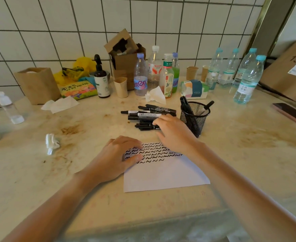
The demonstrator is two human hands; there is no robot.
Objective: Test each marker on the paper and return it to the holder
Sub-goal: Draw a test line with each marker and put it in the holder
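markers lie in a black pile on the counter, right under and just past the fingertips of the right hand; that hand reaches into the near edge of the pile with its fingers bent down onto the pens; they touch the pens, but i cannot tell if they have one pinched yet; the mesh holder stands just beside that hand, on its thumb-away side, and a few markers stand inside it already, one leaning out to the far side; the left hand rests flat on the paper with its fingers a little curled and relaxed, pressing the sheet so it does not slide; it holds nothing; under and beside those fingers the top of the paper is full of little black squiggles in rows, and the last row stops part way; the lower part of the sheet, nearer the wrists, is bare white

so i think the job is part done; many squiggles are drawn and some pens are back in the cup, but the pile past the right fingers is big, with lots of pens to try; the next step looks like picking one pen from the pile, pulling off its cap, and making a mark in the white space below the left fingers
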